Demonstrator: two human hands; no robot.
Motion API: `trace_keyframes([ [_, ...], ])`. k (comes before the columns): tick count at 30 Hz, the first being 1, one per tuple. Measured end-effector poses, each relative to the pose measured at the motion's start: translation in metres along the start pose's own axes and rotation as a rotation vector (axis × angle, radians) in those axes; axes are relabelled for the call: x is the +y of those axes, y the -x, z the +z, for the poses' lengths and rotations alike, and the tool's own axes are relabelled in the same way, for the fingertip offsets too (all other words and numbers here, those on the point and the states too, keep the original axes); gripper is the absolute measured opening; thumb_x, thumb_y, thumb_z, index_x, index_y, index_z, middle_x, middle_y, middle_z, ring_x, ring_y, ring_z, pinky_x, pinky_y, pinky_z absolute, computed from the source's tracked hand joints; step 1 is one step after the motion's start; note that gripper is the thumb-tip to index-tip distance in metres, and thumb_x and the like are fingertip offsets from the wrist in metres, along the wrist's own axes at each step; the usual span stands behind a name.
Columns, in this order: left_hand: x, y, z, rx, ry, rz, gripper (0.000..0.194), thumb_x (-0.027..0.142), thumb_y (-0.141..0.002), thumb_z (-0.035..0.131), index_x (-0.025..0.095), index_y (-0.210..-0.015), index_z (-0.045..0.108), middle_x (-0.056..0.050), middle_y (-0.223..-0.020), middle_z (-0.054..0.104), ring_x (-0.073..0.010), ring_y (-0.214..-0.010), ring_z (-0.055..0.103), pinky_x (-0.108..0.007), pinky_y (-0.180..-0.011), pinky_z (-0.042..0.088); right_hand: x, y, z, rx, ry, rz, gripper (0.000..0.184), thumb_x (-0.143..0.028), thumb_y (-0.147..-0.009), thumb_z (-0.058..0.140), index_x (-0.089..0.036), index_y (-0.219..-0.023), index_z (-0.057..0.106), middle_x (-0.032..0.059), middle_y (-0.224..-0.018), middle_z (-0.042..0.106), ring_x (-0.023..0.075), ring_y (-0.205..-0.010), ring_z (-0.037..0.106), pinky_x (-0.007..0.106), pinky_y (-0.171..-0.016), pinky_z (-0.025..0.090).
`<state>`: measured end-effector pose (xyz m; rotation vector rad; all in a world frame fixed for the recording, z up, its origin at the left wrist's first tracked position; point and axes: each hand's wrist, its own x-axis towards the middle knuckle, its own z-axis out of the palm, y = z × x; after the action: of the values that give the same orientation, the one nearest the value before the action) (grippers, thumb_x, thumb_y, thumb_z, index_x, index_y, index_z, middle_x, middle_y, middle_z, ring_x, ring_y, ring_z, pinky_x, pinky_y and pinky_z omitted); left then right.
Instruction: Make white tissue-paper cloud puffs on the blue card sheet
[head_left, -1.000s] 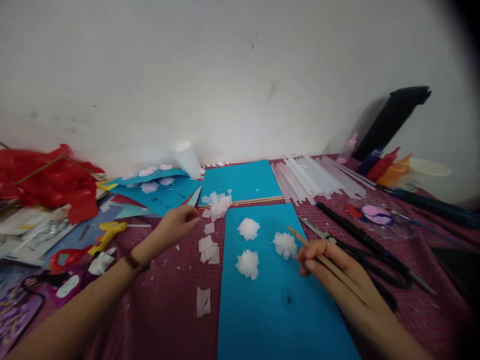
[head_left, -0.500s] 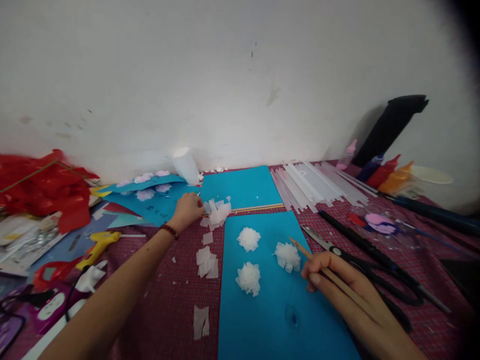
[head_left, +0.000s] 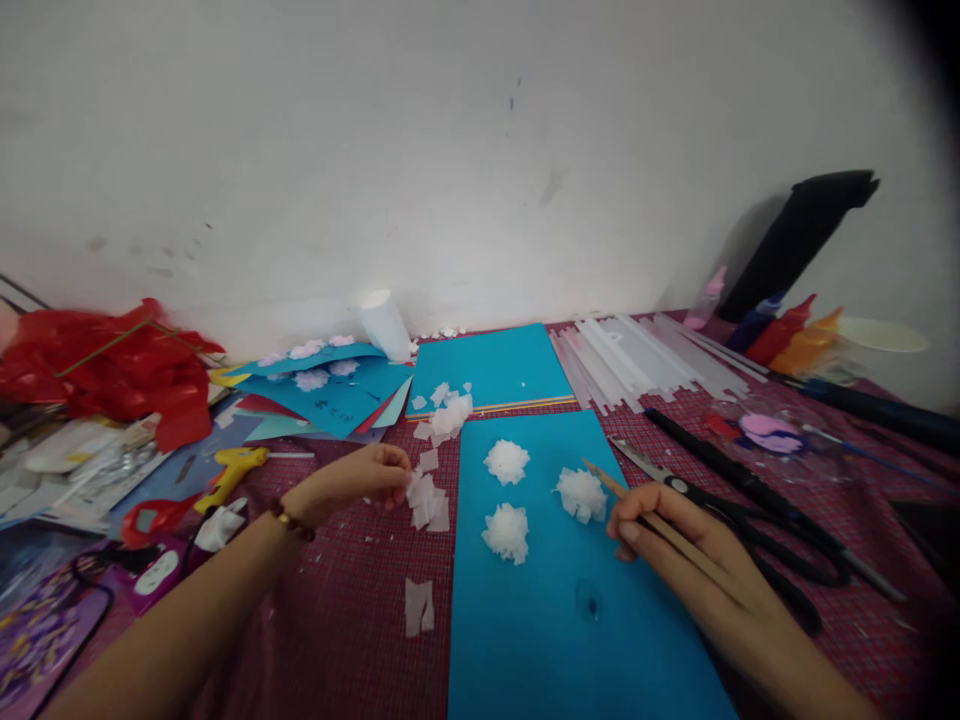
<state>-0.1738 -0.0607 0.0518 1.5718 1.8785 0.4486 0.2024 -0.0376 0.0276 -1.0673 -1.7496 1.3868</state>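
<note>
My right hand [head_left: 660,525] grips a pointed wooden stick [head_left: 606,477], its tip beside a ruffled white paper puff [head_left: 582,495] on the blue sheet [head_left: 525,640]. Two more puffs, one at the upper left [head_left: 507,461] and one below it [head_left: 507,532], sit on the same sheet. A clear wet-looking blob [head_left: 591,603] with a dark centre lies lower down. To the left, my left hand [head_left: 382,475] has its fingers pinched at the edge of a small pile of white tissue paper squares [head_left: 429,505]; whatever is between the fingertips is too small to make out.
Another tissue heap [head_left: 450,415] touches a stack of blue sheets [head_left: 495,360]. Black-handled scissors [head_left: 739,520] and white strips [head_left: 637,355] lie right. Squeeze bottles [head_left: 784,330] stand near the wall. A yellow glue gun [head_left: 231,475] and red plastic [head_left: 112,360] are left.
My left hand reached forward to the far tissue heap, then came back toward me to the nearer pile. My right hand keeps the stick in nearly the same place by the right puff.
</note>
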Motion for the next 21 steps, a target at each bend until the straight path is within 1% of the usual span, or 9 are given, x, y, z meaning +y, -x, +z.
trace_keyframes([
  [1,0.0,-0.002,-0.002,0.02,-0.058,0.009,0.016,0.031,-0.07,0.056,0.016,-0.064,0.059,0.0,-0.051,0.06,-0.0135,-0.045,0.055,-0.022,-0.044,0.039,0.0,0.0,0.0,-0.005,0.0,0.003,0.019,-0.04,-0.087,0.052,-0.024,-0.081,0.056,0.0011,-0.071,0.058,0.0191,-0.069,0.055,0.03,-0.062,0.043],
  [3,0.002,-0.012,-0.007,0.121,-0.186,0.035,0.018,0.029,-0.074,0.053,0.016,-0.066,0.061,-0.002,-0.058,0.062,-0.0152,-0.053,0.057,-0.024,-0.051,0.04,-0.001,0.0,0.001,-0.008,0.005,0.013,0.018,-0.04,-0.087,0.053,-0.024,-0.081,0.056,0.001,-0.071,0.058,0.019,-0.068,0.055,0.029,-0.061,0.043],
  [6,0.007,-0.036,-0.012,0.276,-0.377,0.088,0.021,0.025,-0.079,0.048,0.015,-0.078,0.066,-0.009,-0.081,0.068,-0.0225,-0.078,0.061,-0.031,-0.07,0.043,-0.002,0.0,0.0,-0.007,0.014,0.035,0.019,-0.041,-0.087,0.052,-0.024,-0.081,0.056,0.0005,-0.069,0.057,0.0184,-0.067,0.055,0.028,-0.059,0.043],
  [8,0.008,-0.054,-0.012,0.321,-0.483,0.131,0.023,0.02,-0.08,0.047,0.015,-0.087,0.068,-0.013,-0.094,0.068,-0.027,-0.095,0.059,-0.035,-0.082,0.041,-0.002,0.0,-0.001,-0.003,0.021,0.049,0.019,-0.041,-0.086,0.052,-0.024,-0.08,0.055,0.0004,-0.069,0.057,0.0181,-0.066,0.055,0.028,-0.059,0.044],
  [11,0.004,-0.077,-0.01,0.322,-0.602,0.177,0.028,0.012,-0.076,0.047,0.014,-0.094,0.068,-0.016,-0.099,0.067,-0.0315,-0.105,0.055,-0.04,-0.09,0.038,-0.002,0.0,-0.001,0.009,0.036,0.065,0.02,-0.042,-0.087,0.051,-0.023,-0.079,0.055,0.0005,-0.069,0.057,0.0177,-0.065,0.055,0.027,-0.059,0.044],
  [13,0.0,-0.088,-0.011,0.302,-0.655,0.186,0.03,0.007,-0.073,0.046,0.013,-0.09,0.07,-0.017,-0.094,0.068,-0.0326,-0.1,0.057,-0.043,-0.089,0.038,-0.002,0.0,-0.001,0.013,0.041,0.078,0.021,-0.042,-0.087,0.051,-0.024,-0.08,0.054,0.0003,-0.068,0.057,0.0174,-0.065,0.054,0.026,-0.058,0.044],
  [15,-0.004,-0.094,-0.013,0.279,-0.688,0.193,0.03,0.004,-0.07,0.048,0.015,-0.084,0.071,-0.016,-0.09,0.069,-0.0312,-0.097,0.059,-0.043,-0.09,0.037,-0.004,0.001,0.0,0.014,0.037,0.099,0.021,-0.043,-0.087,0.051,-0.024,-0.08,0.054,-0.0002,-0.068,0.056,0.0169,-0.064,0.053,0.025,-0.057,0.044],
  [18,-0.007,-0.098,-0.018,0.254,-0.691,0.21,0.027,0.005,-0.068,0.05,0.017,-0.078,0.072,-0.013,-0.091,0.07,-0.029,-0.099,0.059,-0.042,-0.096,0.034,-0.009,0.001,0.003,0.005,0.025,0.148,0.02,-0.043,-0.087,0.051,-0.024,-0.08,0.055,-0.0009,-0.068,0.054,0.0159,-0.062,0.051,0.024,-0.054,0.043],
  [21,-0.008,-0.102,-0.02,0.254,-0.623,0.22,0.02,0.01,-0.071,0.051,0.017,-0.071,0.07,-0.013,-0.088,0.071,-0.0288,-0.098,0.059,-0.043,-0.099,0.031,-0.012,0.0,0.004,-0.002,0.023,0.179,0.021,-0.043,-0.086,0.052,-0.024,-0.078,0.055,-0.0009,-0.067,0.054,0.0157,-0.061,0.05,0.024,-0.054,0.042],
])
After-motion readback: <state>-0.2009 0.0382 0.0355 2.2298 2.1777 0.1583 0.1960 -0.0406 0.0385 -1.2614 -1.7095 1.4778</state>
